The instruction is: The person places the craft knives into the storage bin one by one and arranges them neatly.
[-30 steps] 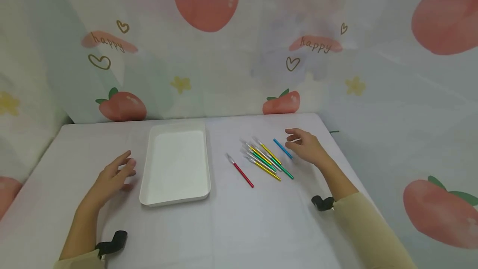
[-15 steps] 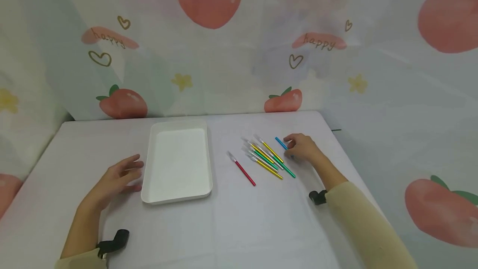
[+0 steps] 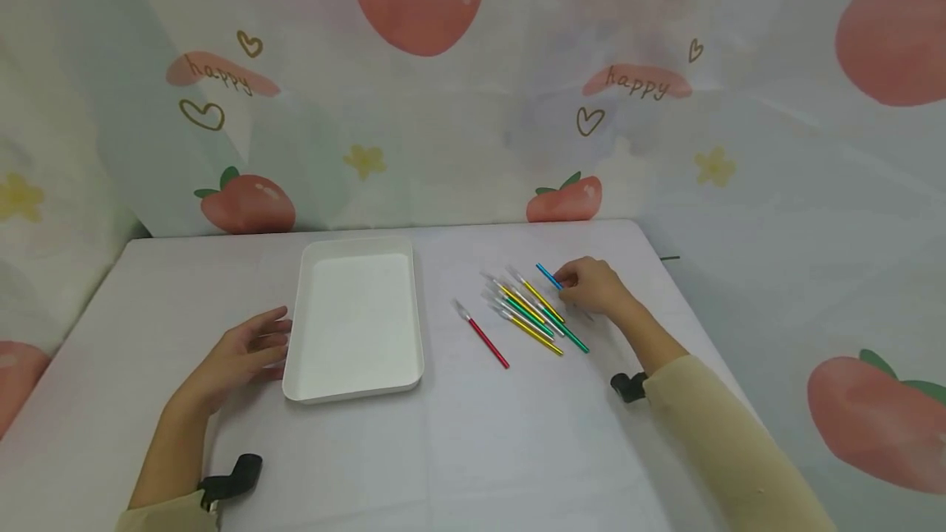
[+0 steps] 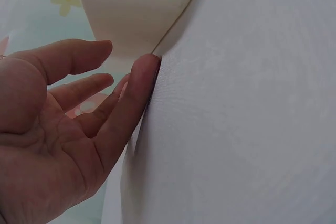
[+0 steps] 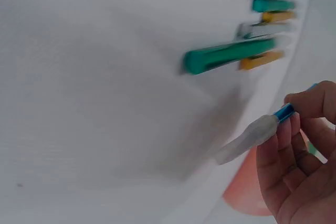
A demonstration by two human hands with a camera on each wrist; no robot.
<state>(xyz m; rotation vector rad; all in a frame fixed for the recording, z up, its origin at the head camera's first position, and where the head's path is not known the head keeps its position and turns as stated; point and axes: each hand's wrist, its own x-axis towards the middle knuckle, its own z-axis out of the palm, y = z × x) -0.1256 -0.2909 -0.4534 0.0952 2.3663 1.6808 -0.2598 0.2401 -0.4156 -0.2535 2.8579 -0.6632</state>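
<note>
My right hand (image 3: 597, 286) pinches a slim blue craft knife (image 3: 548, 275) between thumb and fingers, lifted off the table. In the right wrist view a pale translucent cap (image 5: 249, 137) covers its tip, angled down over the cloth. My left hand (image 3: 240, 355) lies beside the left wall of a white rectangular tray (image 3: 360, 327), fingers extended. Its fingertips are at the tray's edge, seemingly touching it in the left wrist view. Just left of the right hand lie several similar knives, among them a green one (image 3: 574, 338) and a yellow one (image 3: 545, 301).
A red craft knife (image 3: 489, 341) lies by itself between the tray and the pile. White cloth (image 3: 510, 442) covers the table. A printed backdrop (image 3: 458, 121) rises behind the table's back edge.
My right hand has come down onto the blue craft knife, taken hold of it and raised it slightly. My left hand has moved right, up to the tray's edge.
</note>
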